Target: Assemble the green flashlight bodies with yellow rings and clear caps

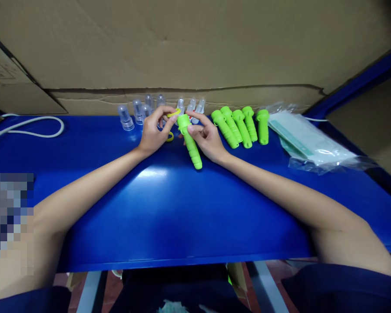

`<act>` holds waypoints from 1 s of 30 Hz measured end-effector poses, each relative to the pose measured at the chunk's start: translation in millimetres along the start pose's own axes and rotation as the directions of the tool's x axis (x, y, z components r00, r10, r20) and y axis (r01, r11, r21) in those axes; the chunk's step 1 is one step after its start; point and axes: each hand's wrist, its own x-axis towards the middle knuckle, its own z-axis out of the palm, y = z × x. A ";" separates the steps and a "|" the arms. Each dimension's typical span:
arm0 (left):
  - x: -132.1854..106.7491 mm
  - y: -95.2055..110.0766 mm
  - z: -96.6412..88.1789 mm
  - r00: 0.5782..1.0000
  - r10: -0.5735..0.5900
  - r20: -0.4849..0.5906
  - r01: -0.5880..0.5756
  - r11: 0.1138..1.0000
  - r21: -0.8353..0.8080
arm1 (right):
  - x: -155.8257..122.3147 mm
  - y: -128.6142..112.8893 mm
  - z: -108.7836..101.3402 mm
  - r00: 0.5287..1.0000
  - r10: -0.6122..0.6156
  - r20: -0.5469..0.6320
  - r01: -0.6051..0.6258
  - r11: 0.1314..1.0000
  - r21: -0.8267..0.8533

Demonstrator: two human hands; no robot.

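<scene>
My right hand (208, 137) is closed around the upper part of a bright green ribbed flashlight body (193, 150), its narrow end tilted down toward me. In my left hand (154, 131) a yellow ring (173, 113) is pinched between thumb and fingers, close beside the wide top of the green body. A second yellow ring (170, 137) shows just under my left fingers. Behind both hands stand several clear plastic caps (126, 118), some partly hidden by the left hand. Clear pieces with red bits (200, 108) stand behind the right hand.
Several more green flashlight bodies (226, 130) lie on the blue table (182, 217) to the right. Beyond them is a plastic bag of pale green-and-white sheets (313, 137). A white cable (48, 118) loops at the left. A cardboard wall (195, 48) closes the back.
</scene>
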 end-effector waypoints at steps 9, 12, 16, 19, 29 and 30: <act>0.7 10.7 -6.6 0.998 0.067 0.014 -0.067 0.998 0.016 | -3.8 -4.8 9.1 0.999 -0.042 0.004 0.042 0.999 -0.007; 0.1 9.6 -4.6 1.000 0.011 0.016 -0.010 0.998 -0.064 | -5.1 -5.3 8.6 0.999 -0.052 -0.008 0.051 0.997 -0.056; 0.0 5.0 -0.6 0.992 -0.120 0.036 0.125 0.968 -0.216 | -6.3 -5.6 9.6 0.999 -0.052 0.002 0.052 0.994 -0.093; 0.3 2.6 0.7 0.987 -0.153 0.043 0.159 0.953 -0.256 | -6.5 -6.0 11.0 0.998 -0.056 0.006 0.056 0.993 -0.105; 1.0 6.5 -0.3 0.989 -0.133 0.062 0.145 0.944 -0.295 | -2.8 -3.6 5.3 0.999 -0.014 0.032 0.015 0.999 -0.033; 1.3 6.7 -0.8 0.989 -0.127 0.075 0.144 0.943 -0.300 | -2.8 -4.2 5.1 0.998 -0.011 0.054 0.012 0.999 -0.030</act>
